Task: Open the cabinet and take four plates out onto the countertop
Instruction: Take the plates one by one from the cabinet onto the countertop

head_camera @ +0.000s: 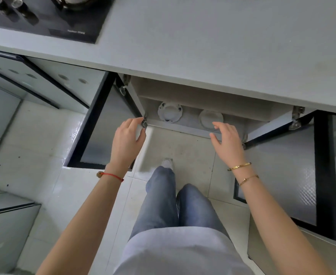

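The cabinet (pixel 202 96) under the grey countertop (pixel 212 46) stands open, its left door (pixel 103 128) and right door (pixel 282 169) swung wide. On its floor lie a scalloped white plate (pixel 170 114) at left and a plain white plate (pixel 209 118) at right; whether either is a stack I cannot tell. My left hand (pixel 126 141) hovers by the lower hinge of the left door, fingers loosely curled, holding nothing. My right hand (pixel 227 142) is spread just in front of the plain plate, covering its near edge, holding nothing.
A black hob (pixel 50 18) with a pan sits on the countertop at the far left. Closed glass-fronted cabinet doors (pixel 34 80) run to the left. My legs and a shoe (pixel 167 163) stand on the pale tiled floor between the two open doors.
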